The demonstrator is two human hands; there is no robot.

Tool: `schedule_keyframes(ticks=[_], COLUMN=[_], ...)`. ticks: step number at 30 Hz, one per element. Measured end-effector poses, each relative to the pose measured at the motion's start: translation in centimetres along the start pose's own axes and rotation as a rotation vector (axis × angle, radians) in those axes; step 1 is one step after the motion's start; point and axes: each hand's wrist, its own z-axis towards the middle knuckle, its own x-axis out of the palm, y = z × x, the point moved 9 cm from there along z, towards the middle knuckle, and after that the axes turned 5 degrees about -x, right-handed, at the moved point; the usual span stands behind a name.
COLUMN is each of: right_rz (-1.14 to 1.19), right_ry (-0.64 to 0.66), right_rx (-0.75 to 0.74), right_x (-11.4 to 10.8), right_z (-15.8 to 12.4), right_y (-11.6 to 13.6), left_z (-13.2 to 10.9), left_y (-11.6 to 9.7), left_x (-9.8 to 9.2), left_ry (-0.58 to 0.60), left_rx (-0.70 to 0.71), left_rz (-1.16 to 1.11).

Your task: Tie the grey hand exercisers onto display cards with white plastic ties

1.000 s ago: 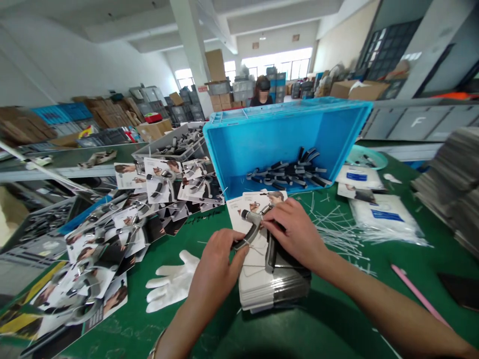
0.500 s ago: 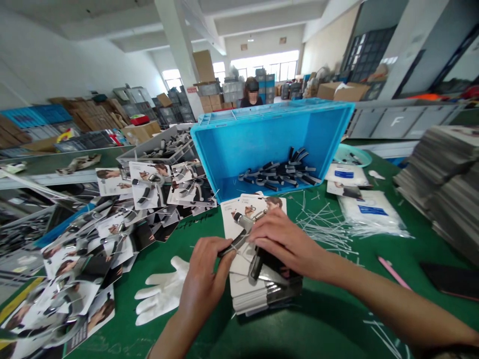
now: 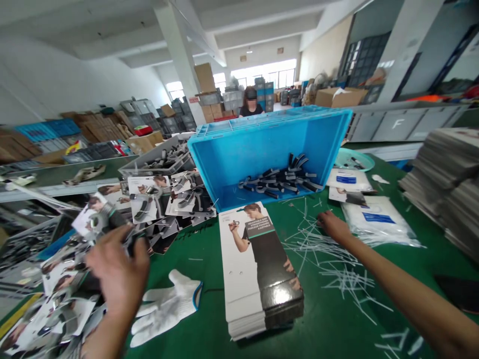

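My left hand [image 3: 116, 269] is out over the pile of packaged cards [image 3: 157, 199] on the left, closed on a printed card with a hand grip fastened to it [image 3: 98, 218]; the hand is blurred by motion. My right hand [image 3: 333, 227] rests on the loose white cable ties [image 3: 329, 259] strewn on the green table, its fingers curled down and mostly hidden. Between my hands lies a stack of blank printed cards [image 3: 262, 269], its top card bare. A blue crate [image 3: 239, 149] tipped on its side holds black-handled hand grips [image 3: 284, 179].
A white glove [image 3: 164, 309] lies left of the card stack. Bags of ties [image 3: 377, 222] and tall card stacks [image 3: 445, 184] stand at the right, a grey tray [image 3: 164, 154] behind the pile. A dark flat object [image 3: 458, 291] lies at the far right. Another person [image 3: 250, 102] works in the background.
The hand grip that both hands held on the top card has left the stack. My left hand swung left with the carded grip; my right hand moved right onto the ties.
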Motion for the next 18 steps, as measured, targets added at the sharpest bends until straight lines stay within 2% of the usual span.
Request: schedule_keyframes(ticks=[1,3,5,6,9,12,15,18], right_rz=[0.005,0.030,0.076,0.109,0.252,0.481,0.769,1.021], right_ry=[0.018,0.051,0.068,0.066,0.025,-0.013,0.025,0.102], right_rx=[0.009,0.018,0.021,0.023,0.030,0.028,-0.010,-0.062], right_x=[0.3,0.8,0.7,0.5,-1.1,-3.2,-4.6,-5.6], right_z=[0.6,1.5,2.1,2.2,2.0,1.0,-0.7,-2.7], right_y=[0.1,0.3,0.2,0.1,-0.3,0.5,3.3,7.1], left_z=[-0.7,-3.2,-6.1,-7.2,-9.0,-9.4,-9.4,-9.1], left_y=[-1.3,-3.5,-5.8,-7.0,-9.4,-9.4,-8.8,-8.7], left_x=[1.9,7.4,10.7,11.5,11.6,11.2,11.3,11.1], left_ry=[0.041,0.343,0.496,0.534,0.550,0.527,0.538,0.518], left_rx=[-0.038,-0.234,-0.436,-0.479,-0.443,-0.449,-0.526,-0.527], left_rz=[-0.035,-0.294,-0.586,-0.652,-0.648,-0.631,-0.686,-0.704])
